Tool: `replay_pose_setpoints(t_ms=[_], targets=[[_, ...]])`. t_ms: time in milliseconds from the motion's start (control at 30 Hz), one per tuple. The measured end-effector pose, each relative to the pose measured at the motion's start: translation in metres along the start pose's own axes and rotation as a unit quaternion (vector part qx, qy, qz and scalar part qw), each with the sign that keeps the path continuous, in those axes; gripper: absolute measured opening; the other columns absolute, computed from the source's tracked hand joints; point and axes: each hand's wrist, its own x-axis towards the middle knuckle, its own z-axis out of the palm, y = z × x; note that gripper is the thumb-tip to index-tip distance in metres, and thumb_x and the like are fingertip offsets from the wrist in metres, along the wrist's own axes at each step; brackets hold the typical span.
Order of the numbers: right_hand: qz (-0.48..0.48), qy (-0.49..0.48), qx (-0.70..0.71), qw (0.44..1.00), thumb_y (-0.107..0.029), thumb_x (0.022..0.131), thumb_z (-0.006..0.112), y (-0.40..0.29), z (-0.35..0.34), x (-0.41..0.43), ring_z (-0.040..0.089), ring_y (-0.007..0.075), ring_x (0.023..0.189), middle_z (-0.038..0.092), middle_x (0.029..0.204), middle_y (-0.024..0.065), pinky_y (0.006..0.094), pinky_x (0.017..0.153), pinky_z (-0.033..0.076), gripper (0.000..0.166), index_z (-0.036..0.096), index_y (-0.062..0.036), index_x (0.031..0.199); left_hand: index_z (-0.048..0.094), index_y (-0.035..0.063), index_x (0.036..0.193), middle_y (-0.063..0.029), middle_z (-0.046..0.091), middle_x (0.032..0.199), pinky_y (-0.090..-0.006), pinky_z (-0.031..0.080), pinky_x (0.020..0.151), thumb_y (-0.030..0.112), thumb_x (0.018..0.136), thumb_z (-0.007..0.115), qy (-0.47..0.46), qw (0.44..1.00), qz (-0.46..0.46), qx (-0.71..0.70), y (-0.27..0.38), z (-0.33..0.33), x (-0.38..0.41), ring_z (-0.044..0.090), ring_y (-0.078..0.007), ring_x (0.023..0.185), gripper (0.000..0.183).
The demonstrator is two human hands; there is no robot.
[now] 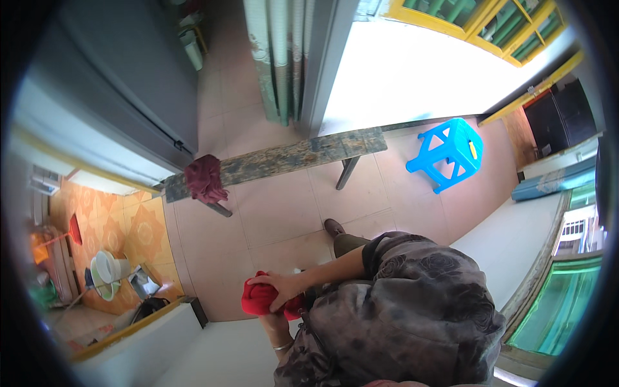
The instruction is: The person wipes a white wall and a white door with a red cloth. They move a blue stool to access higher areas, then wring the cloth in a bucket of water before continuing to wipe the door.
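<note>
A bundled bright red cloth (256,299) is held between both hands in front of my body, over the tiled floor. My right hand (284,291) presses on it from above, fingers spread across the folds. From beneath, my left hand (272,320) supports the bundle; its fingers are hidden by the cloth and a bracelet (283,346) circles that wrist. Ahead, a worn wooden bench (290,158) spans the floor, and a crumpled maroon cloth (205,178) drapes over its left end.
A blue plastic stool (457,145) stands at the right with a small yellow object (472,150) on its seat. A grey door (130,67) and a green curtain (275,72) flank a doorway. White buckets (112,267), a dustpan (144,281) and a red broom (75,229) are at left.
</note>
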Motion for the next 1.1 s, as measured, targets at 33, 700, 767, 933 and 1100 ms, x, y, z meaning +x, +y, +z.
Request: replay_pose_setpoints(t_ms=[33,700,767,933,1100], targets=[[0.025,0.015,0.115,0.993,-0.026,0.073,0.067,0.010,-0.022,-0.009,0.048,0.0255,0.108,0.048,0.116,0.0175,0.0373,0.091,0.041,0.069,0.034,-0.0056,0.130,0.034,0.0058,0.129,-0.0107,0.044,0.124,-0.0396,0.039,0.095,0.032,0.091,0.043,-0.025,0.998,-0.050,0.027,0.002,0.025,0.010,0.045,-0.0270,0.113,0.047],[0.142,0.505,0.666,0.531,-0.007,0.078,0.056,0.144,-0.171,-0.230,0.055,0.0226,0.098,0.055,0.107,0.0116,0.0363,0.084,0.047,0.048,0.040,-0.0077,0.123,0.040,0.0047,0.122,-0.0165,0.043,0.124,-0.0404,0.032,0.097,0.021,0.074,0.067,-0.210,0.509,0.202,0.810,-0.163,0.110,0.418,0.039,-0.0314,0.117,0.057],[0.113,0.550,0.644,0.520,-0.007,0.078,0.057,0.165,-0.143,-0.222,0.054,0.0222,0.099,0.054,0.108,0.0108,0.0362,0.087,0.044,0.049,0.039,-0.0069,0.124,0.041,0.0061,0.122,-0.0147,0.042,0.127,-0.0410,0.030,0.099,0.029,0.075,0.065,-0.234,0.444,0.208,0.840,-0.159,0.126,0.466,0.037,-0.0309,0.119,0.057],[0.091,0.629,0.646,0.422,-0.008,0.076,0.058,0.182,-0.107,-0.187,0.052,0.0211,0.102,0.053,0.111,0.0092,0.0355,0.091,0.041,0.051,0.039,-0.0054,0.123,0.056,0.0064,0.099,-0.0145,0.058,0.094,-0.0411,0.042,0.079,0.050,0.080,0.050,-0.334,0.317,0.054,0.886,-0.155,0.130,0.551,0.054,-0.0319,0.092,0.048],[0.083,0.635,0.687,0.343,-0.008,0.077,0.058,0.170,-0.101,-0.152,0.053,0.0204,0.101,0.052,0.111,0.0084,0.0350,0.091,0.041,0.049,0.040,-0.0054,0.122,0.061,0.0042,0.082,-0.0165,0.062,0.072,-0.0431,0.045,0.062,0.056,0.081,0.046,-0.362,0.318,0.050,0.875,-0.147,0.118,0.557,0.059,-0.0350,0.072,0.054]])
